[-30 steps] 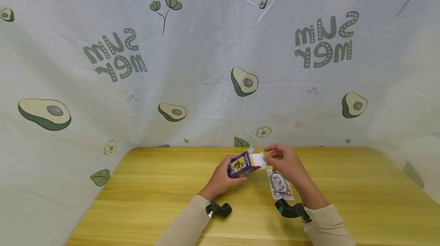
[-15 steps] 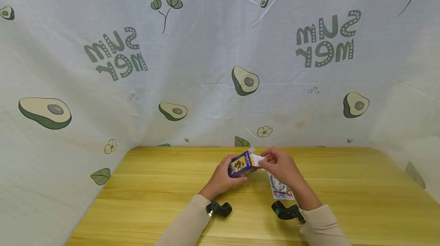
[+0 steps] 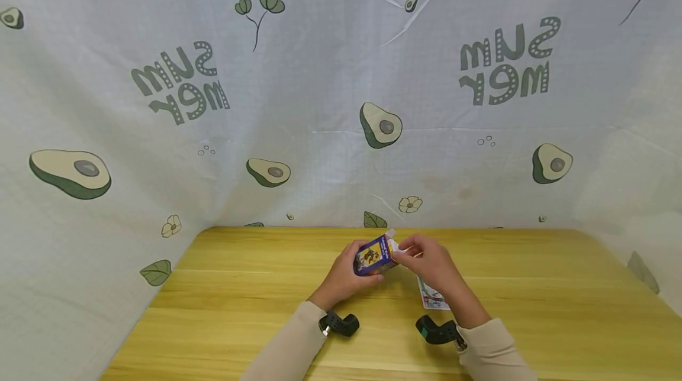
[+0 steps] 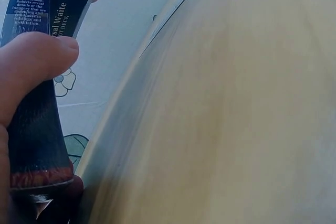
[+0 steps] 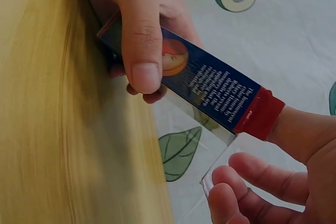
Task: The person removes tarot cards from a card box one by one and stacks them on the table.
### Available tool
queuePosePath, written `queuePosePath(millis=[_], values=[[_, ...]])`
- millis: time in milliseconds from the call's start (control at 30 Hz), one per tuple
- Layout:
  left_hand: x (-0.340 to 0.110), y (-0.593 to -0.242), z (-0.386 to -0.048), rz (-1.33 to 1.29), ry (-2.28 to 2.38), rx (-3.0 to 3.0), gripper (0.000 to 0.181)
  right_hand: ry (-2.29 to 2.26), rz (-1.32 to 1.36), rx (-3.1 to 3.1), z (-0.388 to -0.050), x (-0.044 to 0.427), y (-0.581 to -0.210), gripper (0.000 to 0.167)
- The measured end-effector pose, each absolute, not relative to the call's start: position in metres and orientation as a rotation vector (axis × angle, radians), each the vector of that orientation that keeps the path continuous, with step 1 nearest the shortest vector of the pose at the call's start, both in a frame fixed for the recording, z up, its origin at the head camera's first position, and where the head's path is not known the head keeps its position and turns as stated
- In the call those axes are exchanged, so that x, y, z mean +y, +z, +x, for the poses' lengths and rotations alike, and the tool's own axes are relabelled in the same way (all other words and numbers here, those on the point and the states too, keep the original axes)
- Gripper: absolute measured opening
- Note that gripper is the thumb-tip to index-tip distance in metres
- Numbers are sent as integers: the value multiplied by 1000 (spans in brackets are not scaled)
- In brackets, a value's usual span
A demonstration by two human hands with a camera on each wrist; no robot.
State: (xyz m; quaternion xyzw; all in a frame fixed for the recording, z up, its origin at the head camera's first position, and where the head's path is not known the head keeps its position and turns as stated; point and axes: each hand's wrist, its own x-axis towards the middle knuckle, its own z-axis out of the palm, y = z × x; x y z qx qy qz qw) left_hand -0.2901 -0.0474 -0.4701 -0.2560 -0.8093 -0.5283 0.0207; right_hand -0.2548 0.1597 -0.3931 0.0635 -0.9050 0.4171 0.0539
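My left hand [image 3: 343,277] grips a dark blue tarot deck box [image 3: 371,255] above the table, its thumb lying along the narrow side in both wrist views. The box's opening faces right, and a small white side flap [image 3: 391,233] sticks up there. At that end my right hand [image 3: 430,265] holds the lid flap, fingers curled at its edge. In the right wrist view its thumb is behind a red side flap [image 5: 262,115]. A tarot card [image 3: 434,298] lies face up on the table, partly hidden by the right hand and forearm. The box's inside is hidden.
The wooden table [image 3: 240,298] reaches back to a pale hanging cloth [image 3: 319,73] printed with avocados, leaves and flowers. A black wrist mount [image 3: 341,325] sits on the left wrist, and another black mount [image 3: 437,331] on the right.
My right hand has moved left, closer to the box, and the white lid flap shows less. It now covers more of the card. The left hand and box have hardly moved.
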Motion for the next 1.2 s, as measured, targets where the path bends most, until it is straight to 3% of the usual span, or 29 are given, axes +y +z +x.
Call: queuePosePath(millis=[1200], values=[[-48, -467, -288, -785, -1587, -2554, 72, 1249, 131, -2781, -255, 165, -390, 22]])
